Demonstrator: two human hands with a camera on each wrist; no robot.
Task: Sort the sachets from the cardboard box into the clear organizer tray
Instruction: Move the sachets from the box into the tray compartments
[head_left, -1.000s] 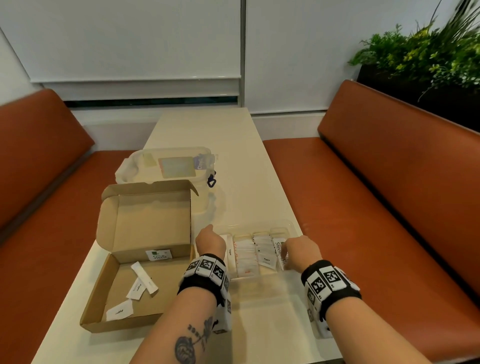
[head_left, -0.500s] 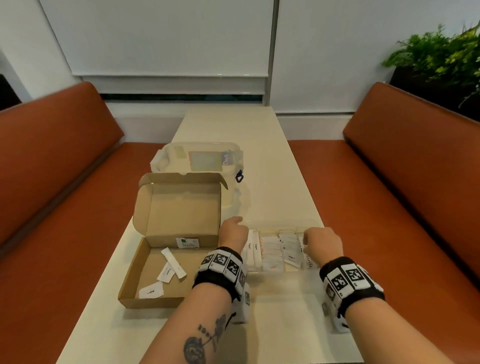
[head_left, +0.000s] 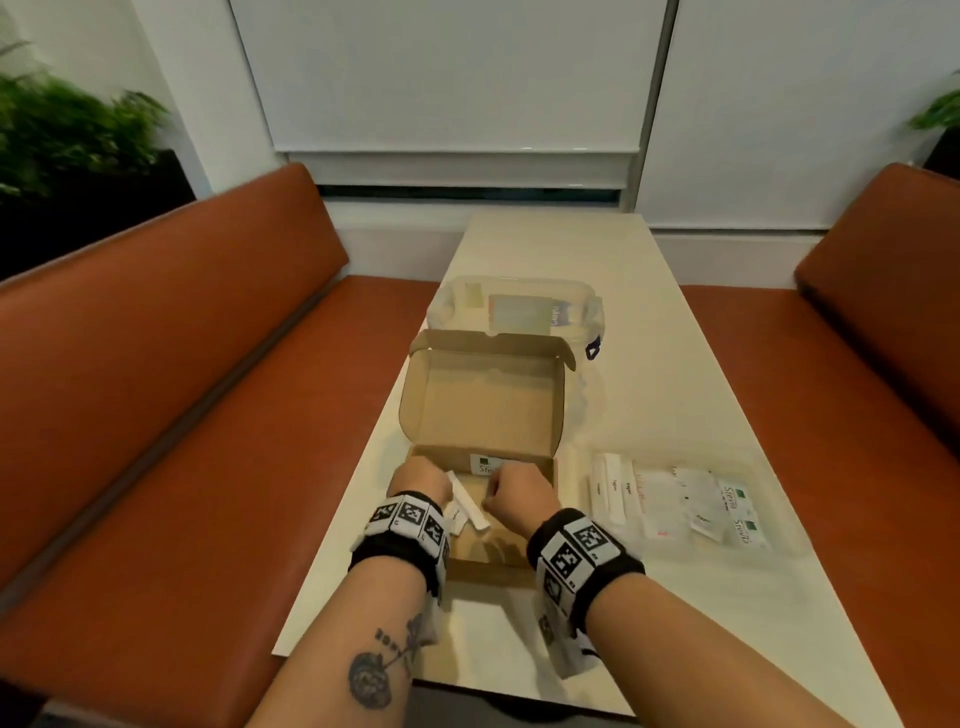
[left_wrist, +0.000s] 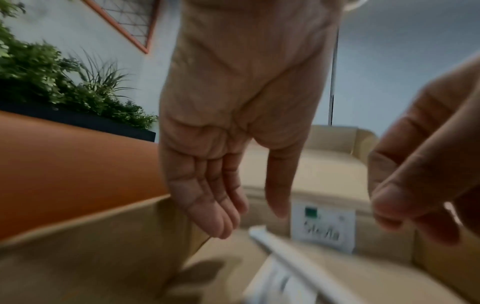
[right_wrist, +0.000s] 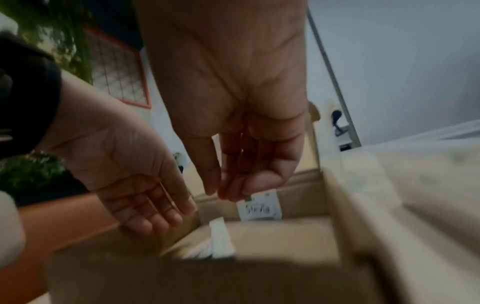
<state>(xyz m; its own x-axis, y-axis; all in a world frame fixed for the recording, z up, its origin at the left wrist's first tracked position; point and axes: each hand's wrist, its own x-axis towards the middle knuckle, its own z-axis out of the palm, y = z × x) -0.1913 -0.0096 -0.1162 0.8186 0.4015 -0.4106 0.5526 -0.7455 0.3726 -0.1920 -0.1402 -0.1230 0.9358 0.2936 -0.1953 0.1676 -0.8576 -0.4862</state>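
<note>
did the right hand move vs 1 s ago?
Yes. The right hand went left, off the clear organizer tray, and now hangs over the cardboard box, fingers loose, holding nothing.

I couldn't read the blurred sachets (left_wrist: 293, 265), lower centre; left hand (head_left: 420, 480) hid more sachets.

Head: above the near table (head_left: 649, 364) edge, facing forward and down its length.
Left wrist: close, low inside the cardboard box (left_wrist: 78, 257).
Right wrist: likewise.
Shared: box interior, both hands.
</note>
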